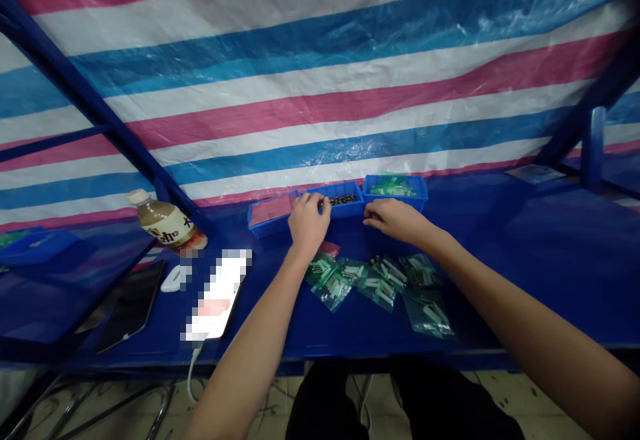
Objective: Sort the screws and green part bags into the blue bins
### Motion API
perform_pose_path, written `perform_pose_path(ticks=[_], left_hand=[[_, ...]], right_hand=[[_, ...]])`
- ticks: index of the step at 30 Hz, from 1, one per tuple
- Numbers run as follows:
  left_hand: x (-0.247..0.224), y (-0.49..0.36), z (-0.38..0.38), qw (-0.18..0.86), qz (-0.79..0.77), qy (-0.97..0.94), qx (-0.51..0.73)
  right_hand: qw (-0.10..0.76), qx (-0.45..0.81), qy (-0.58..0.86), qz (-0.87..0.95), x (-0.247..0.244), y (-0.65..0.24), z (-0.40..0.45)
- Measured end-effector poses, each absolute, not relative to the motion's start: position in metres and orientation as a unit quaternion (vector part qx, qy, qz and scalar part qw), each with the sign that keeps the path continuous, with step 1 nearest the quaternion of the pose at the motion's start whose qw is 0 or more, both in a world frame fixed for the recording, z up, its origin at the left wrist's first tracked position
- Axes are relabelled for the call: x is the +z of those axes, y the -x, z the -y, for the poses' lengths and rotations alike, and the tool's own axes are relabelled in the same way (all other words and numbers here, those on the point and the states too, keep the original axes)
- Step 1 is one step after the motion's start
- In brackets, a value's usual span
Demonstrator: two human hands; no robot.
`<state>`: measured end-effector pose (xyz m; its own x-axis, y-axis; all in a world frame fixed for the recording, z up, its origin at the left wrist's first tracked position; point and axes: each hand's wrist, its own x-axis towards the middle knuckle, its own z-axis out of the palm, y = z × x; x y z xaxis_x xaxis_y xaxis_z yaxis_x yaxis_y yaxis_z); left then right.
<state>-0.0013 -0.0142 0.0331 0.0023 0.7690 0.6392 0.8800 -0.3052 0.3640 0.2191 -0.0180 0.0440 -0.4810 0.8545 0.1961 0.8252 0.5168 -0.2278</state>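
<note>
My left hand (310, 220) is at the left end of the middle blue bin (345, 209), which holds small dark pieces; its fingers are pinched together on something too small to make out. My right hand (393, 217) hovers in front of the right blue bin (423, 197) of green-tinted packets, fingers curled together, and what they hold, if anything, is hidden. A left blue bin (260, 229) contains pink packets. Several clear green bags (333, 287) with white and metallic pieces lie below my hands, beside a small red packet (330, 249).
On the left of the blue table (270, 333) are a drink bottle (167, 223), a white case (173, 280), a dark tablet (133, 307) and a lit phone (217, 300) with a cable. Blue posts and striped sheeting (300, 120) stand behind.
</note>
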Motion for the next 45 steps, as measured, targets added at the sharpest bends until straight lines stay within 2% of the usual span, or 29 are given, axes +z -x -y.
perform_pose_path(ticks=[4, 9, 13, 18, 21, 28, 33, 38, 42, 45], left_hand=[[0.028, 0.005, 0.010, 0.123, 0.604, 0.705, -0.350], [0.032, 0.000, 0.014, 0.136, 0.579, 0.719, -0.360], [0.039, -0.008, 0.024, 0.091, 0.496, 0.787, -0.357], [0.037, -0.019, 0.031, 0.028, 0.402, 0.860, -0.314], [0.033, -0.021, 0.029, 0.000, 0.394, 0.858, -0.329], [0.029, -0.017, 0.022, -0.006, 0.396, 0.845, -0.360], [0.038, -0.008, 0.020, 0.022, 0.433, 0.799, -0.416], [0.039, 0.007, 0.013, 0.057, 0.527, 0.732, -0.428], [0.034, 0.012, 0.008, 0.083, 0.574, 0.710, -0.400], [0.034, 0.010, 0.009, 0.106, 0.576, 0.712, -0.388]], right_hand=[[0.094, 0.050, 0.504, 0.857, 0.036, -0.223, 0.013], [0.112, 0.085, 0.484, 0.864, 0.037, -0.220, 0.012], [0.203, 0.157, 0.463, 0.849, 0.041, -0.214, 0.015], [0.353, 0.358, 0.446, 0.740, 0.047, -0.206, 0.022], [0.383, 0.439, 0.434, 0.688, 0.048, -0.202, 0.025], [0.417, 0.497, 0.444, 0.618, 0.050, -0.199, 0.028], [0.414, 0.479, 0.448, 0.631, 0.051, -0.199, 0.028], [0.352, 0.437, 0.427, 0.709, 0.040, -0.196, 0.024], [0.286, 0.343, 0.376, 0.812, 0.034, -0.187, 0.031], [0.229, 0.224, 0.303, 0.898, 0.031, -0.178, 0.041]])
